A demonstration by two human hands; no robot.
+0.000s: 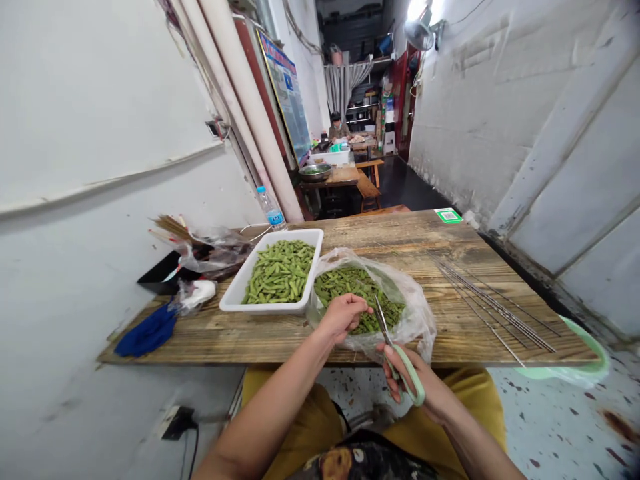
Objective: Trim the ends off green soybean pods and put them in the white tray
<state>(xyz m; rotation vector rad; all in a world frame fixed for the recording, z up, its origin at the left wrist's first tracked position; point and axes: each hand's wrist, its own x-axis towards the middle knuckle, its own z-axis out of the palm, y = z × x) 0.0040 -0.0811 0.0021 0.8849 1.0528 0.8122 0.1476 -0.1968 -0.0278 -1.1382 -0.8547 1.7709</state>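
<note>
My right hand (403, 373) grips a pair of scissors (414, 381) with pale green handles, its fingers in the loops. The blades point up and away, slightly apart, with their tips close to my left hand (345, 316). My left hand is closed in a pinch above a clear plastic bag (423, 310); whatever lies between its fingertips is too small to make out. Inside the open bag are many green edamame pods (350, 281). To the left of the bag stands a white plastic tray (227, 299) heaped with brighter green edamame pods (283, 270).
Several thin metal skewers (500, 307) lie on the wooden table (390, 233) at right. A water bottle (274, 215) stands behind the tray. At left are a black box (163, 273), plastic bags and a blue cloth (147, 331). A green-rimmed bin (595, 347) sits beyond the right edge.
</note>
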